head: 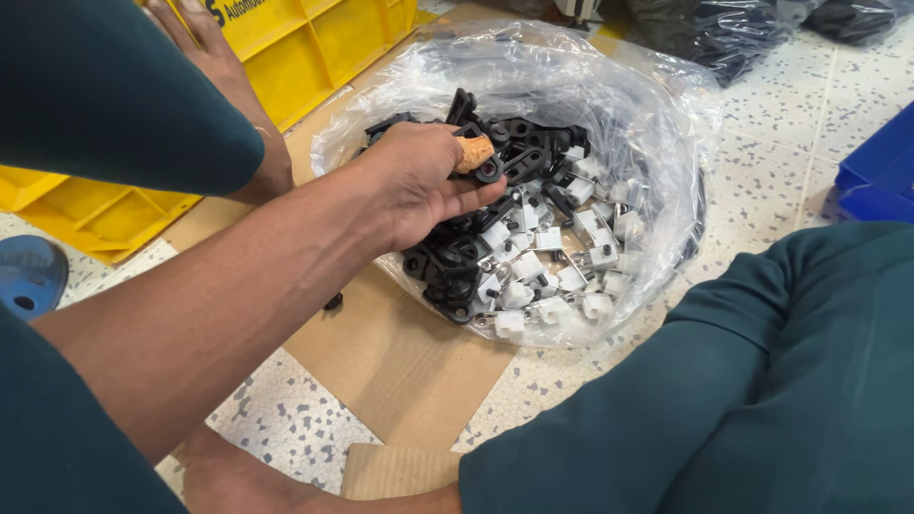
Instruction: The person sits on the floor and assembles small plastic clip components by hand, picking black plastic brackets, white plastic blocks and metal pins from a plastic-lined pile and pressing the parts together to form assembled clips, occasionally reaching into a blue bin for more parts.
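Parts of black plastic [457, 262] and small white clips [557, 276] are lying mixed in a clear plastic bag [657, 124], whose mouth is standing open on the floor. The black parts are flat link-shaped pieces with round eyes; they are filling the near-left and rear of the bag. The white clips are blocky, with metal loops, and are gathering at the right and front.

One hand [414, 181], on a bare forearm reaching in from the lower left, is hovering over the black pile. Its fingers are curling around one black part [487, 169], with a tan cover on the thumb tip pressing against it. Which of the person's hands this is cannot be told for certain. A second hand [214, 48] is resting at the upper left beside the yellow crate [305, 48]; its grasp cannot be told.

The bag is sitting partly on a sheet of brown cardboard [400, 362] over a speckled floor [286, 419]. The yellow crate, rectangular and ribbed, is bearing dark printed lettering along its rim. A blue bin [881, 171] is showing at the right edge. Dark plastic bags [714, 29] are lying at the top.
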